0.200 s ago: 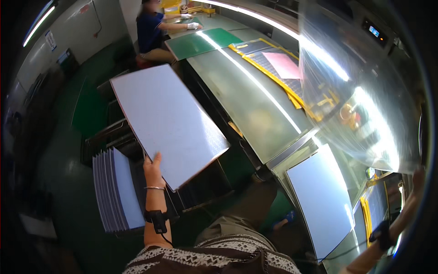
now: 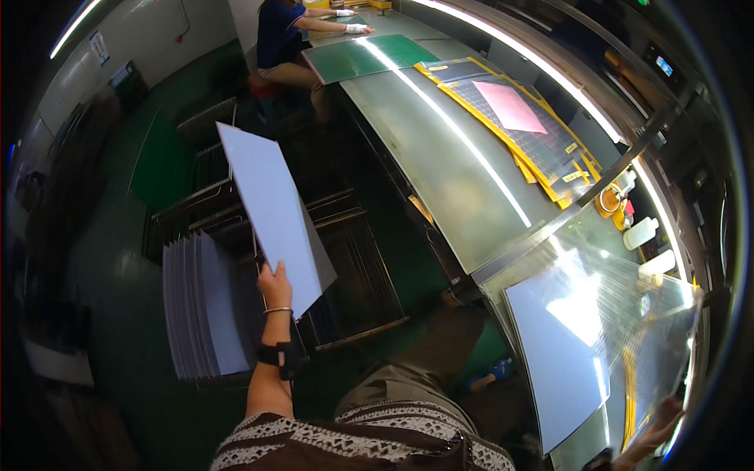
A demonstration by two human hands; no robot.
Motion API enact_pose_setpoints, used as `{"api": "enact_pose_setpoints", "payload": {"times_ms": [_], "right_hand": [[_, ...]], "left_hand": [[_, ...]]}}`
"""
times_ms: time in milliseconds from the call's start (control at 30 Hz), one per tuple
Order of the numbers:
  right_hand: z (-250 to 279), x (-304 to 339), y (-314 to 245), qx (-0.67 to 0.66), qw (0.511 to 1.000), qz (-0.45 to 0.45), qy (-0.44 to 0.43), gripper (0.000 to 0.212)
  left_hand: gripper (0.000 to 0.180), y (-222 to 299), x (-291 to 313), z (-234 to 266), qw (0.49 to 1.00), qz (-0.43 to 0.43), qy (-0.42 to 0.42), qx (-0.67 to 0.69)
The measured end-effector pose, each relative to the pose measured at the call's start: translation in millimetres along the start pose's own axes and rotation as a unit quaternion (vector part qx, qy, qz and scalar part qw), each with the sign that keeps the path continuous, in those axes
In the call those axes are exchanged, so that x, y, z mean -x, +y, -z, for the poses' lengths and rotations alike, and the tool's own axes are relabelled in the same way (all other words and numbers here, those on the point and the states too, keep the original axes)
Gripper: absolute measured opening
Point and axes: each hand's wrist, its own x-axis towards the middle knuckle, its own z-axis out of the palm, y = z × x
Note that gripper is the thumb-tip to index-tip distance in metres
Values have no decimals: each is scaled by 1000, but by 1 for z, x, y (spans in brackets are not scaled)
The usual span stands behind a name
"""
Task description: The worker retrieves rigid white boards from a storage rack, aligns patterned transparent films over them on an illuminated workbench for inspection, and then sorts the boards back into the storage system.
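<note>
My left hand (image 2: 275, 284) grips the lower edge of a large white panel (image 2: 275, 208), thumb on its face. The panel stands tilted, out over the racks to my left. At the lower right, my right hand (image 2: 667, 414) is closed at the edge of a clear plastic sheet (image 2: 640, 314); its fingers are dark and partly hidden. That sheet slopes down over a second white panel (image 2: 554, 369), which lies on the near end of the glossy worktable (image 2: 463, 188).
A rack of upright white panels (image 2: 188, 306) stands at left, beside an open black rack (image 2: 353, 275). Green boards (image 2: 377, 59) lie on the far table, where a seated person (image 2: 279, 39) works. A yellow-taped film (image 2: 510, 118) and white bottles (image 2: 640, 233) occupy the right side.
The panel in my left hand has swung from nearly flat to steeply tilted. My right hand has moved down, and the clear sheet has come down over the panel on the table.
</note>
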Motion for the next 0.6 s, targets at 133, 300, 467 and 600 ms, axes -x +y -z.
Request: {"api": "enact_pose_setpoints", "payload": {"times_ms": [133,300,467,600], "right_hand": [[-8,103,1,139,950,-275,-56,28],[-11,184,17,90,918,-380,-71,32],[48,212,86,207,856,-380,-284,32],[35,208,81,183,772,-590,-149,30]], "left_hand": [[17,-49,41,-51,998,34,3,-61],[17,-66,88,-75,984,127,-2,-127],[24,-85,125,-108,986,121,-27,-113],[27,-83,146,-114,982,130,-37,-131]]}}
